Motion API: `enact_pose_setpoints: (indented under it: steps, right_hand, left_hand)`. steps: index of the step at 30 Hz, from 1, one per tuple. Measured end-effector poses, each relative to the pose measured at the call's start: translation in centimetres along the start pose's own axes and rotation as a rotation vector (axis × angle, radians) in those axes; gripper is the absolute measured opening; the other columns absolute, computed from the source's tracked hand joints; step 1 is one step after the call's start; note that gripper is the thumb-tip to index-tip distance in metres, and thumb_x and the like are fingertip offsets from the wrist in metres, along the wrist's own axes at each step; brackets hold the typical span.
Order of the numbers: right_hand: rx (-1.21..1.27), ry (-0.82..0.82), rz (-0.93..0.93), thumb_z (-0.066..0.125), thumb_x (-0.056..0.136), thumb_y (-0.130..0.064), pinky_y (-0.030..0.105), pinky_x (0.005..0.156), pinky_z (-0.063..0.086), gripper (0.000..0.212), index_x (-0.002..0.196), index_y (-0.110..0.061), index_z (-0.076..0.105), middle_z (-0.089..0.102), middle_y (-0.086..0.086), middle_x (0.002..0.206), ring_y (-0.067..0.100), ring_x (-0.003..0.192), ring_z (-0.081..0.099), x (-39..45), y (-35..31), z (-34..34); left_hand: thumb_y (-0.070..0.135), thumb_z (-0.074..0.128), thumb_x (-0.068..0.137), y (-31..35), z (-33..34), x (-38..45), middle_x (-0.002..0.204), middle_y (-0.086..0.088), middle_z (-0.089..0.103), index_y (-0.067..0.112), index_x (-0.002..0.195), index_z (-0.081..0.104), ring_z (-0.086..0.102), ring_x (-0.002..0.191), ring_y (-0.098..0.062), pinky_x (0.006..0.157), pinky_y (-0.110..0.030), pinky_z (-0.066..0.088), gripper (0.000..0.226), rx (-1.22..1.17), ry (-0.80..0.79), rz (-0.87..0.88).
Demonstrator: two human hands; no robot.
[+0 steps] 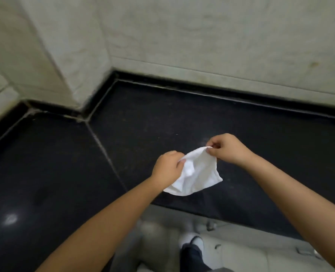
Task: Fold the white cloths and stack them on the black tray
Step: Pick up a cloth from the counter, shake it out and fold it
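A small white cloth (197,171) hangs in the air above the black stone counter (182,118), near its front edge. My left hand (166,167) pinches the cloth's upper left corner. My right hand (227,148) pinches the upper right corner between thumb and fingers. The cloth sags between the two hands, and its lower edge droops toward me. No black tray is in view.
The black counter runs in an L shape, with a seam line (104,150) between its slabs. Pale tiled walls (202,36) rise behind it and form a jutting corner at the left. Below the counter edge I see the light floor and my shoe (194,242).
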State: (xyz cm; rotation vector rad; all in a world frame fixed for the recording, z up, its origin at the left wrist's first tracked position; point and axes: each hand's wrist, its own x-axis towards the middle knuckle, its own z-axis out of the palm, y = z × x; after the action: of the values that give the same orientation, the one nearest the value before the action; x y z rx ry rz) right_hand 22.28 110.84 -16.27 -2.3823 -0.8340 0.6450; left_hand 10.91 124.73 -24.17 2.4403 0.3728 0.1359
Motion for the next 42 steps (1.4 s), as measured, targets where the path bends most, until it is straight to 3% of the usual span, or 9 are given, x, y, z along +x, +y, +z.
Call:
enact_pose_setpoints:
  steps: [5, 8, 11, 14, 17, 24, 30, 35, 42]
  right_hand:
    - [-0.168, 0.18, -0.01, 0.055, 0.078, -0.004, 0.026, 0.067, 0.039, 0.015, 0.086, -0.005, 0.068, 0.056, 0.003, 0.079, 0.017, 0.075, 0.052, -0.5, 6.1, -6.0]
    - [-0.197, 0.337, -0.02, 0.053, 0.081, -0.007, 0.027, 0.068, 0.037, 0.014, 0.087, -0.004, 0.065, 0.052, 0.004, 0.08, 0.025, 0.079, 0.054, 0.5, 9.1, -8.3]
    - [-0.177, 0.515, -0.067, 0.051, 0.085, -0.009, 0.031, 0.068, 0.035, 0.011, 0.088, -0.002, 0.059, 0.059, 0.012, 0.079, 0.031, 0.076, 0.056, 0.6, 11.1, -10.1]
    - [-0.195, 0.596, -0.234, 0.05, 0.085, -0.011, 0.027, 0.062, 0.031, 0.014, 0.084, 0.001, 0.059, 0.063, 0.017, 0.071, 0.032, 0.065, 0.056, -0.8, 12.5, -10.7]
    - [-0.271, 0.367, -0.329, 0.041, 0.08, -0.022, 0.026, 0.058, 0.033, 0.028, 0.074, -0.003, 0.06, 0.062, 0.012, 0.063, 0.031, 0.058, 0.057, -2.4, 14.5, -8.4]
    - [-0.289, -0.184, -0.149, 0.048, 0.085, -0.009, 0.032, 0.078, 0.045, 0.021, 0.099, -0.007, 0.064, 0.061, 0.008, 0.098, 0.027, 0.091, 0.059, -5.6, 18.4, 0.6]
    - [-0.139, -0.412, 0.022, 0.054, 0.08, -0.003, 0.02, 0.067, 0.041, 0.015, 0.089, -0.007, 0.065, 0.052, -0.005, 0.081, 0.01, 0.073, 0.049, -4.9, 18.7, 0.6]
    - [-0.036, -0.254, 0.09, 0.057, 0.081, -0.001, 0.006, 0.061, 0.035, 0.023, 0.101, -0.009, 0.065, 0.055, -0.003, 0.085, 0.01, 0.078, 0.05, -1.1, 18.4, -1.9]
    - [-0.09, 0.09, 0.261, 0.048, 0.085, 0.0, 0.028, 0.08, 0.045, 0.027, 0.107, -0.001, 0.063, 0.062, 0.015, 0.112, 0.026, 0.1, 0.058, 5.2, 19.6, -1.1]
  left_hand:
    - [-0.003, 0.04, 0.091, 6.5, -0.1, 6.8, 0.082, -0.006, 0.054, 0.005, 0.09, 0.062, 0.048, 0.077, -0.015, 0.054, -0.007, 0.036, 0.024, -0.376, 0.053, -0.102]
    - [-0.002, 0.033, 0.09, 9.7, 0.0, 10.2, 0.071, 0.001, 0.047, 0.017, 0.069, 0.046, 0.043, 0.069, -0.013, 0.055, -0.015, 0.035, 0.032, -0.451, 0.052, -0.102]
    - [0.007, 0.038, 0.093, 11.7, 0.3, 12.1, 0.068, 0.004, 0.039, 0.011, 0.071, 0.04, 0.036, 0.064, -0.009, 0.058, -0.023, 0.03, 0.022, -0.311, -0.006, 0.035]
    - [0.042, 0.057, 0.087, 12.0, 1.1, 12.9, 0.075, 0.002, 0.045, 0.012, 0.079, 0.043, 0.04, 0.072, -0.015, 0.065, -0.03, 0.032, 0.034, 0.297, -0.101, 0.208]
    - [0.037, 0.053, 0.087, 10.5, 3.4, 11.8, 0.095, -0.01, 0.061, 0.006, 0.094, 0.061, 0.051, 0.095, -0.029, 0.075, -0.033, 0.034, 0.033, 0.699, -0.13, 0.281]
    - [0.01, 0.046, 0.083, 3.8, 8.6, 5.8, 0.117, -0.006, 0.049, 0.009, 0.112, 0.048, 0.045, 0.109, -0.024, 0.088, -0.03, 0.034, 0.028, 0.762, -0.474, 0.274]
    - [0.001, 0.048, 0.081, 1.5, 6.7, 5.1, 0.073, 0.007, 0.044, 0.023, 0.063, 0.038, 0.047, 0.078, -0.016, 0.066, -0.024, 0.036, 0.031, 0.353, -0.83, 0.135]
    - [0.005, 0.048, 0.089, 1.3, 4.3, 8.7, 0.075, 0.01, 0.05, 0.017, 0.083, 0.055, 0.048, 0.071, -0.008, 0.061, -0.016, 0.038, 0.016, 0.029, -0.662, -0.041]
    - [0.016, 0.042, 0.098, -0.8, 6.5, 12.9, 0.088, -0.005, 0.054, 0.0, 0.098, 0.062, 0.052, 0.083, -0.019, 0.066, -0.022, 0.04, 0.026, 0.107, -0.424, -0.112]
